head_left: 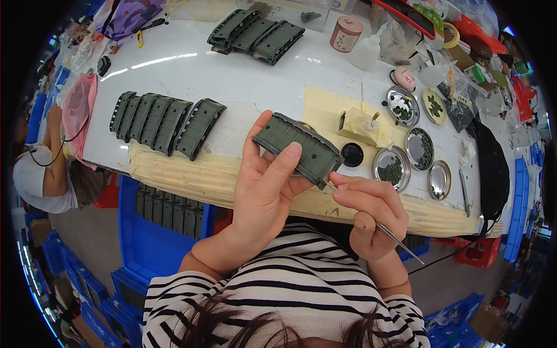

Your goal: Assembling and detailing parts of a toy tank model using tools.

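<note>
My left hand point(261, 194) grips a dark green rectangular plastic piece point(295, 144) with ridged dark edges, thumb on its face and fingers behind it. In my right hand point(374, 211) is a thin metal tool that looks like tweezers point(400, 242). Its tip meets the piece's lower right corner; whether it pinches a small part there is too small to tell. Similar green pieces stand in a row point(154, 122) on the table to the left, and more of them point(255, 36) lie at the far side.
Steel dishes point(439, 180) lie on the right, several with small green parts point(390, 173). Nearer are a paper-wrapped bottle point(360, 126) and a round black cap point(352, 155). A blue crate point(130, 246) with green pieces sits below the table edge. Another person point(43, 174) is at far left.
</note>
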### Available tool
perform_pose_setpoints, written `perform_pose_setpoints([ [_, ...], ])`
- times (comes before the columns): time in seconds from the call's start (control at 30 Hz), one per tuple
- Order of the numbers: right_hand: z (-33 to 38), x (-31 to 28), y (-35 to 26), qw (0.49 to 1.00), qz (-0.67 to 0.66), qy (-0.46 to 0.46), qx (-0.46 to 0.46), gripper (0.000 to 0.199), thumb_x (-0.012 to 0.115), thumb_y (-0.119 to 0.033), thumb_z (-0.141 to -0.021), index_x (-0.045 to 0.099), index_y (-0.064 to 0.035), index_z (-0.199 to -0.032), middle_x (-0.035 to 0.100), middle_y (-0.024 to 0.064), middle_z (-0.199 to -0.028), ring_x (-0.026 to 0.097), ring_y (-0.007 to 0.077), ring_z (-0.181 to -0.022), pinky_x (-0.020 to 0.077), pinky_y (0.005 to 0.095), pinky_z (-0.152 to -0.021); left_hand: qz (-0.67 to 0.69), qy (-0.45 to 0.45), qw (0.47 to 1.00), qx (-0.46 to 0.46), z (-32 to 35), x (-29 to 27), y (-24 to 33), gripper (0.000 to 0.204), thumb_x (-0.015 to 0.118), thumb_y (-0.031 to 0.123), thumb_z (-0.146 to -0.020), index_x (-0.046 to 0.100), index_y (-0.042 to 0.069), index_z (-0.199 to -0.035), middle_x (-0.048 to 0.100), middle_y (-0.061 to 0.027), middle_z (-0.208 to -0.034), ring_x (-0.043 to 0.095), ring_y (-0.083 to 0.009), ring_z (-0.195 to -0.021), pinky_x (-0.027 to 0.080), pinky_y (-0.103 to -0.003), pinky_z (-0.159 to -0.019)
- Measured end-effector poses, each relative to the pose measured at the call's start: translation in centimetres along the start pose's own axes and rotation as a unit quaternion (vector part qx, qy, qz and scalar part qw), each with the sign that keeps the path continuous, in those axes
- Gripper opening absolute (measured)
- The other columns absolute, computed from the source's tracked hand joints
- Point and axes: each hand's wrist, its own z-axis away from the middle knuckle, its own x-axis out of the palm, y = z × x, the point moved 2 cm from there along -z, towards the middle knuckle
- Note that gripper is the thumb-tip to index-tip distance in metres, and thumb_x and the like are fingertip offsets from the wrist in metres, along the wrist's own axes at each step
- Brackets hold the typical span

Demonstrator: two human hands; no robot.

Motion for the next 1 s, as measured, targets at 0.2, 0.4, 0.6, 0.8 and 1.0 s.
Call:
perform_pose_setpoints([
  [0.2, 0.2, -0.1, -0.2, 1.000, 0.000, 0.002, -0.013, 0.028, 0.066, -0.004, -0.078, 0.066, 0.0011, -0.105, 0.064, 0.0160, -0.103, 0.066, 0.0274, -0.096, 0.0549, 0.0323, -0.078, 0.003, -0.015, 1.000, -0.002, -0.3, 0.2, 0.0, 0.056, 0.051, 0.016, -0.096, 0.024, 0.013, -0.144, 0.049, -0.0136, -0.129, 0.054, -0.0227, -0.116, 0.051, -0.040, -0.093],
  [0.4, 0.0, -0.1, -1.0, 0.998, -0.019, -0.009, -0.053, 0.033, 0.069, -0.013, -0.080, 0.064, 0.0024, -0.107, 0.061, 0.0157, -0.102, 0.065, 0.0310, -0.099, 0.0555, 0.0348, -0.082, 0.047, -0.058, 0.996, -0.048, -1.0, -0.2, 0.0, 0.053, 0.048, 0.019, -0.097, 0.026, 0.009, -0.144, 0.050, -0.0166, -0.129, 0.055, -0.0234, -0.115, 0.052, -0.038, -0.093],
  [0.6, 0.4, 0.4, -1.1, 0.989, 0.072, -0.005, -0.130, 0.035, 0.069, -0.022, -0.080, 0.066, 0.0038, -0.103, 0.060, 0.0138, -0.097, 0.065, 0.0324, -0.097, 0.0574, 0.0351, -0.078, 0.085, -0.116, 0.986, -0.082, -1.7, -0.5, -0.2, 0.052, 0.046, 0.017, -0.096, 0.027, 0.009, -0.144, 0.050, -0.0187, -0.130, 0.056, -0.0241, -0.114, 0.053, -0.038, -0.092],
  [0.8, 0.4, 0.6, -1.4, 0.988, 0.079, 0.008, -0.134, 0.036, 0.066, -0.027, -0.084, 0.066, 0.0036, -0.101, 0.059, 0.0118, -0.096, 0.066, 0.0319, -0.095, 0.0586, 0.0354, -0.076, 0.091, -0.108, 0.986, -0.089, -1.7, -0.5, -0.3, 0.052, 0.046, 0.015, -0.096, 0.028, 0.008, -0.144, 0.050, -0.0190, -0.130, 0.057, -0.0241, -0.114, 0.053, -0.038, -0.092],
  [1.0, 0.5, 0.5, -1.4, 0.987, 0.094, 0.011, -0.126, 0.037, 0.066, -0.030, -0.083, 0.067, 0.0020, -0.101, 0.060, 0.0101, -0.096, 0.066, 0.0298, -0.095, 0.0586, 0.0338, -0.077, 0.092, -0.107, 0.986, -0.087, -1.7, -0.4, -0.5, 0.051, 0.046, 0.015, -0.096, 0.030, 0.008, -0.143, 0.050, -0.0193, -0.130, 0.058, -0.0234, -0.112, 0.053, -0.037, -0.092],
])
